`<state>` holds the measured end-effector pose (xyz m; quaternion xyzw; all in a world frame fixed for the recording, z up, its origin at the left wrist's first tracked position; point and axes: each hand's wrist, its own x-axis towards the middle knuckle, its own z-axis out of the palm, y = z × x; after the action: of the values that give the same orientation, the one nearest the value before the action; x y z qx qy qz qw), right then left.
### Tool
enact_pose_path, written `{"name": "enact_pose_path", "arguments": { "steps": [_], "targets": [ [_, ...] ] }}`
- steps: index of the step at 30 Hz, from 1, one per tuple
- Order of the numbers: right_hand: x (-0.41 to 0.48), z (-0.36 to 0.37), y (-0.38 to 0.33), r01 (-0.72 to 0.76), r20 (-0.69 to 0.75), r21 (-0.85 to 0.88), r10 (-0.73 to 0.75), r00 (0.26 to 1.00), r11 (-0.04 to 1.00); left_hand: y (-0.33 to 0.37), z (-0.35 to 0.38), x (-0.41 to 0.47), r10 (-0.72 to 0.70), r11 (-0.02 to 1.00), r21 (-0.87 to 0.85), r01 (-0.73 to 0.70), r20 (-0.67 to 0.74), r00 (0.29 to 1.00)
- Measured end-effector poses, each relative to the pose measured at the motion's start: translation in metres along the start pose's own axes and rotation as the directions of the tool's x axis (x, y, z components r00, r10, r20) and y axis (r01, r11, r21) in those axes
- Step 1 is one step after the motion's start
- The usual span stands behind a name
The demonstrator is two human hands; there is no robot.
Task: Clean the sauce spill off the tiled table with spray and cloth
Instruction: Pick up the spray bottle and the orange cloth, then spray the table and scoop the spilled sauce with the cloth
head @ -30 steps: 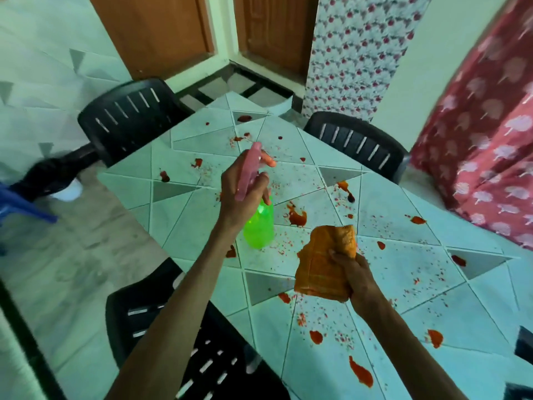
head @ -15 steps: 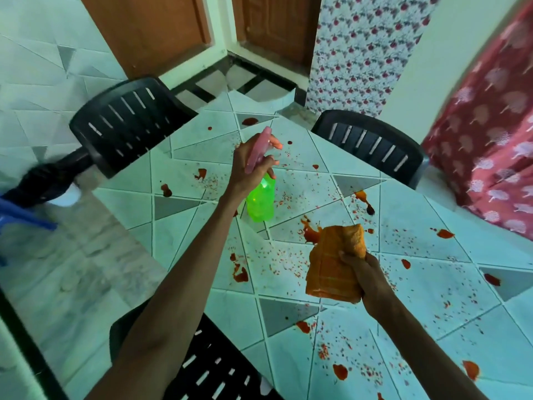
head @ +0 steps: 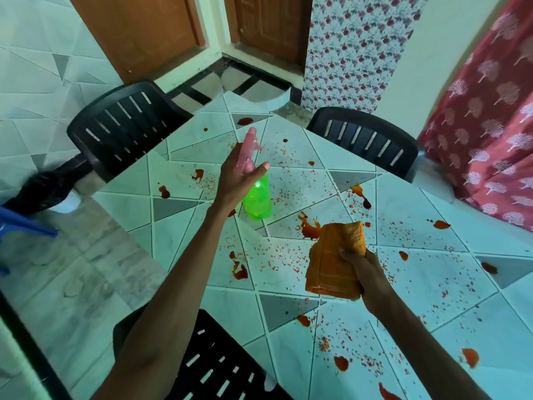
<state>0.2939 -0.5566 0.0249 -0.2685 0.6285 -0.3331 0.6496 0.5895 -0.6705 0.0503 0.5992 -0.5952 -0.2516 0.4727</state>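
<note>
Bottle [head: 257, 197] now stands on the worktop [head: 418, 203], far left, no longer held up. Left hand [head: 235, 176] fingers have loosened apart beside its pink head. Right hand [head: 364, 269] fingers clamp the cloth [head: 331, 264] above the sauce [head: 310, 229], so wiping likely follows.

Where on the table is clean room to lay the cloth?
Bare: the pale tile between the left table edge and the grey triangle, and the plain tile beside the near black chair. Crowded with sauce: around the spray bottle and cloth.
</note>
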Motion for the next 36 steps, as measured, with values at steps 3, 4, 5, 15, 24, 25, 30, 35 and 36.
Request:
{"name": "enact_pose_path", "arguments": {
  "steps": [3,4,5,15,24,25,30,35,36],
  "targets": [
    [-0.011,-0.003,0.001,0.018,0.013,0.009,-0.018,1.000,1.000,-0.001,0.002,-0.020,-0.029,0.998,0.056,0.029,-0.004,1.000],
    [-0.014,-0.006,0.002,0.026,0.014,0.013,-0.026,1.000,1.000,-0.004,0.004,-0.029,-0.073,0.996,0.049,0.075,-0.039,0.997],
    [-0.021,-0.011,0.003,0.034,0.012,0.018,-0.035,0.999,0.999,-0.008,0.008,-0.040,-0.137,0.989,0.046,0.141,-0.080,0.987],
    [-0.091,-0.121,0.040,0.077,-0.060,0.120,-0.070,0.996,0.990,0.072,0.109,-0.194,-0.326,0.924,-0.159,0.348,0.146,0.934],
    [-0.144,-0.251,0.090,0.070,-0.262,0.269,0.003,0.965,0.961,0.114,0.257,-0.258,-0.149,0.989,0.054,0.141,0.471,0.869],
    [-0.145,-0.265,0.092,0.073,-0.287,0.284,0.012,0.958,0.956,0.116,0.274,-0.261,-0.133,0.991,0.069,0.114,0.504,0.853],
    [-0.135,-0.315,0.095,0.087,-0.376,0.334,0.048,0.925,0.939,0.123,0.339,-0.249,-0.044,0.991,0.130,-0.039,0.584,0.810],
    [-0.100,-0.342,0.075,0.128,-0.456,0.226,-0.011,0.890,0.966,0.115,0.394,-0.206,0.039,0.899,0.302,-0.318,0.667,0.744],
    [-0.090,-0.346,0.070,0.133,-0.485,0.172,-0.034,0.874,0.976,0.112,0.403,-0.197,0.059,0.856,0.329,-0.397,0.702,0.710]
  ]
}}
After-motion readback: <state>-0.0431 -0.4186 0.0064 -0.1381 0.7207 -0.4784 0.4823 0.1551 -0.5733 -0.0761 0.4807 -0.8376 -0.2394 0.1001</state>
